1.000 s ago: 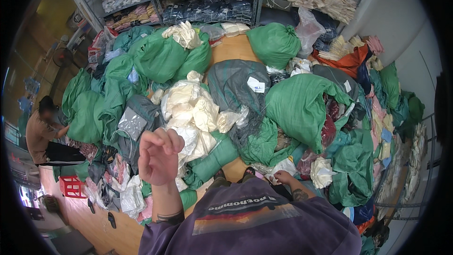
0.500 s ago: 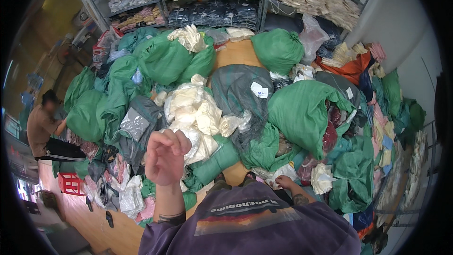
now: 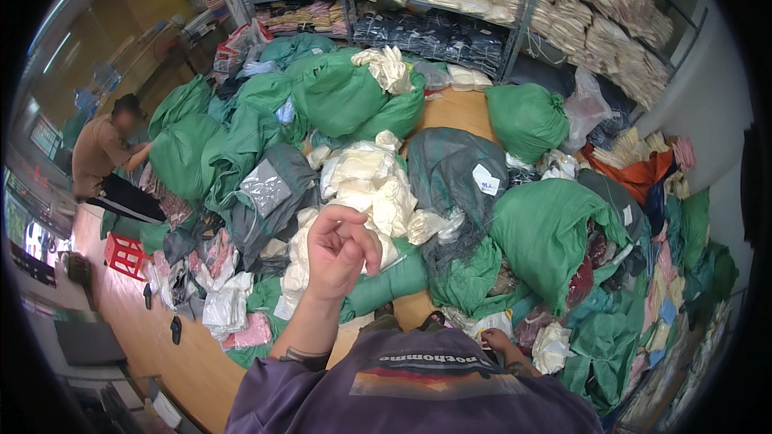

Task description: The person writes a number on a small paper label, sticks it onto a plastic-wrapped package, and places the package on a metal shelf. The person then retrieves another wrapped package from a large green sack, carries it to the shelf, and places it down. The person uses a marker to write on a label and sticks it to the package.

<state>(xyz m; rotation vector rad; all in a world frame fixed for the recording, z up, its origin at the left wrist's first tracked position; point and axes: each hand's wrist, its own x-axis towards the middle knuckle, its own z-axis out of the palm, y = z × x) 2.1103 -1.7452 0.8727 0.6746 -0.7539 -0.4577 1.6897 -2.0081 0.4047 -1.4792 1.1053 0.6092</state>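
Note:
My left hand [image 3: 343,247] is raised in front of my chest, its fingers loosely bent and apart, holding nothing. Behind it in the picture lies a heap of cream-coloured garments in clear plastic packs [image 3: 371,185], which it does not visibly touch. Low by my right side, my right hand [image 3: 494,340] hangs near a white plastic-wrapped bundle [image 3: 552,347]; its fingers are too small and partly hidden to read. A rolled green sack [image 3: 392,280] lies just beyond my feet. Further off sit a grey sack with a white label [image 3: 450,162] and a bulging green sack [image 3: 540,229].
Metal shelves [image 3: 523,20] stacked with folded packs line the back. At far left a seated person [image 3: 108,153] bends over a green sack [image 3: 189,157]. A red plastic stool [image 3: 126,257] and black slippers [image 3: 175,329] are on the wooden floor [image 3: 137,345]. Loose garments crowd the right side.
My view has swung left, so the scene sits further right in the picture. The raised left hand has turned, and its fingers now point more to the right. The right hand still hangs low.

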